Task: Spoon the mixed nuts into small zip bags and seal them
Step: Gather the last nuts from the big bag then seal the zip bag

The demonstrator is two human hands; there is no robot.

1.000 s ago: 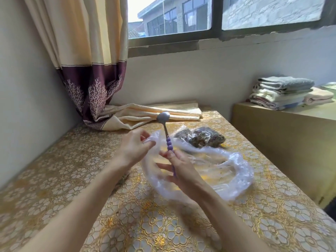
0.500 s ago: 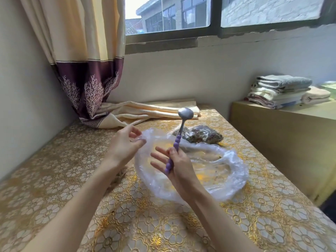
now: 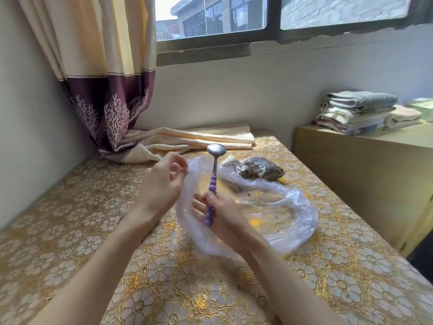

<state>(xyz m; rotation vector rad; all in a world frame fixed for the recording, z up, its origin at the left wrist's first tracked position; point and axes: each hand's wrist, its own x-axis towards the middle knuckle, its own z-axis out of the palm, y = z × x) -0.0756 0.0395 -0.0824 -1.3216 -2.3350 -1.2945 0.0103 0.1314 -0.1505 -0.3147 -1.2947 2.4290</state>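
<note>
A spoon (image 3: pixel 212 181) and a clear bag (image 3: pixel 276 207) in two hands
The right hand (image 3: pixel 225 213) had its fingers clamped round the upright spoon; the left hand (image 3: pixel 161 184) pinched the clear bag's edge.

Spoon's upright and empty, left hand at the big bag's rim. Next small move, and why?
Probably dip the spoon into the big bag: the right hand holds it bowl-up and empty, while the left hand pinches the rim open.
</note>
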